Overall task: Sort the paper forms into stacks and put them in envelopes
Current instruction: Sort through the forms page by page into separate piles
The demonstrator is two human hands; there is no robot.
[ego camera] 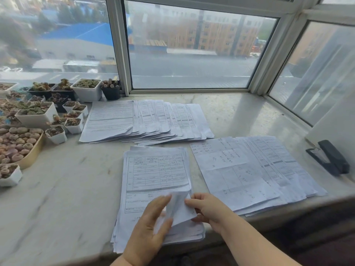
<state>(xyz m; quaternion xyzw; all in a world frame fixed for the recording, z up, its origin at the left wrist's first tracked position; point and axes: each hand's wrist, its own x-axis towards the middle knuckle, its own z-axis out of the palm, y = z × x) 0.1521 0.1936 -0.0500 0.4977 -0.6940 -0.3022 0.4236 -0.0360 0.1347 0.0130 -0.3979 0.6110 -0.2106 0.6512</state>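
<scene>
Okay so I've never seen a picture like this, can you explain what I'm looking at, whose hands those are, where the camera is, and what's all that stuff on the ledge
There is no machine here. A person wears a wide-angle camera on the head, so you look down at their own two hands.

The surface is a pale stone window ledge. The near stack of forms lies in front of the person. The left hand rests on it, thumb and fingers around a lifted sheet corner, and the right hand pinches that same corner.

Two more lots of forms are fanned out: the far spread by the window and the right spread. A black stapler sits far right. Potted succulents crowd the left. I see no envelopes.
</scene>
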